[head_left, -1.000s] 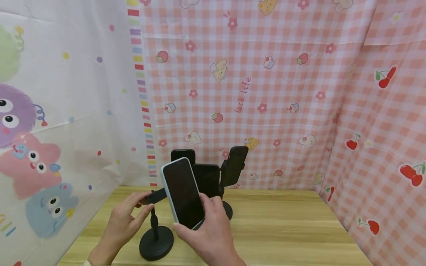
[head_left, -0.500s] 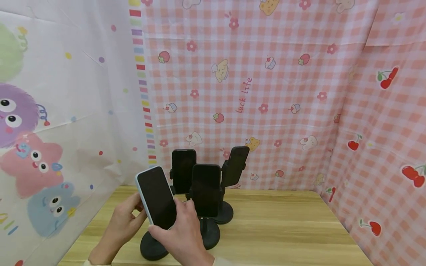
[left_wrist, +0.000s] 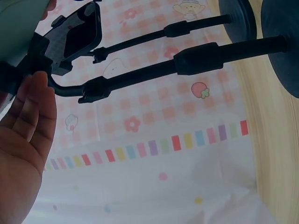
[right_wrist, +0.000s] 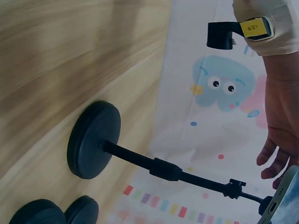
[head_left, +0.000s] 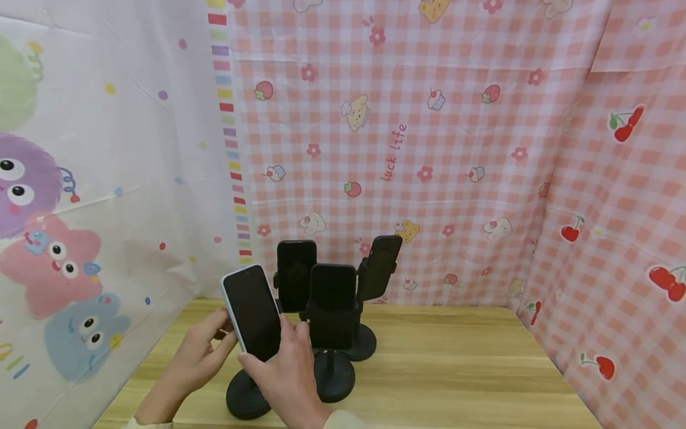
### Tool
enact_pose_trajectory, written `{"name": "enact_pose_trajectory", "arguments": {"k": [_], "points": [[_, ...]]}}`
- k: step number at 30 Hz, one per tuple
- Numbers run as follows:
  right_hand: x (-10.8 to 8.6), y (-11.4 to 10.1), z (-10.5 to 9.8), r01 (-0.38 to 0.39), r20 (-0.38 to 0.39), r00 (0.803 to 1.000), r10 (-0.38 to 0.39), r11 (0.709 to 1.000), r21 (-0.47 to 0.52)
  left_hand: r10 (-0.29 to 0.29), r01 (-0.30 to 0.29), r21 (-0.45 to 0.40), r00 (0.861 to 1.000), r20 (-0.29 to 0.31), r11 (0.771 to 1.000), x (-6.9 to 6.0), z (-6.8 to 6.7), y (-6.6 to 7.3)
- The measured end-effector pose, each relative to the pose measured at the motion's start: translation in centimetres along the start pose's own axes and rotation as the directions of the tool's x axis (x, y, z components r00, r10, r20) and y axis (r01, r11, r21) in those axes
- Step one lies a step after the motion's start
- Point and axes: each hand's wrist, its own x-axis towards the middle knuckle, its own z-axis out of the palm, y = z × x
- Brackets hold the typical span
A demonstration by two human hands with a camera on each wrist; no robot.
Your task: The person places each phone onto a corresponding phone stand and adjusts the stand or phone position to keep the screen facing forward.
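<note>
A phone in a pale blue case [head_left: 253, 313] is tilted in front of a black phone stand [head_left: 246, 398], its dark screen facing me. My right hand [head_left: 292, 369] grips the phone's lower right part, thumb on the near edge. Behind the phone, my left hand [head_left: 200, 351] reaches the stand's head. In the left wrist view, its fingertips pinch the black clamp [left_wrist: 39, 56] at the top of the bent neck. From the right wrist view, the stand's pole [right_wrist: 166, 169] runs up to the phone's back. The phone hides most of the clamp in the head view.
Close behind stand other black phone stands, each bearing a dark phone: one back left [head_left: 296, 275], one in the middle [head_left: 332, 307], one back right [head_left: 379, 268]. The wooden table [head_left: 455, 369] extends right. Printed cloths [head_left: 455, 149] hang behind and at both sides.
My right hand has brought the phone left and down, from beside the stand to in front of its clamp. Over the last half second it shifts only slightly. The left hand stays at the clamp.
</note>
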Motion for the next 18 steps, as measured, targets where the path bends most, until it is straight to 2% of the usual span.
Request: {"name": "enact_pose_trajectory", "arguments": {"k": [3, 5, 10, 15, 18], "points": [[-0.1, 0.1, 0.6, -0.009, -0.030, 0.999, 0.010, 1.000, 0.025, -0.049, 0.049, -0.008, 0.999, 0.020, 0.999, 0.0, -0.3, 0.3], [-0.2, 0.3, 1.0, -0.010, -0.051, 0.999, 0.012, 0.999, 0.039, -0.109, 0.109, -0.009, 0.993, 0.033, 0.994, 0.0, -0.5, 0.5], [-0.4, 0.4, 1.7, -0.034, -0.090, 0.995, 0.039, 0.997, 0.062, -0.247, 0.246, 0.016, 0.967, 0.058, 0.969, 0.1, -0.6, 0.9], [-0.4, 0.3, 2.1, -0.060, -0.119, 0.991, 0.069, 0.995, 0.076, -0.317, 0.316, 0.060, 0.948, 0.008, 0.947, 0.4, -0.6, 1.5], [-0.3, 0.3, 2.2, -0.061, -0.124, 0.990, 0.071, 0.995, 0.084, -0.331, 0.333, 0.078, 0.943, -0.035, 0.940, 0.4, -0.5, 1.7]]}}
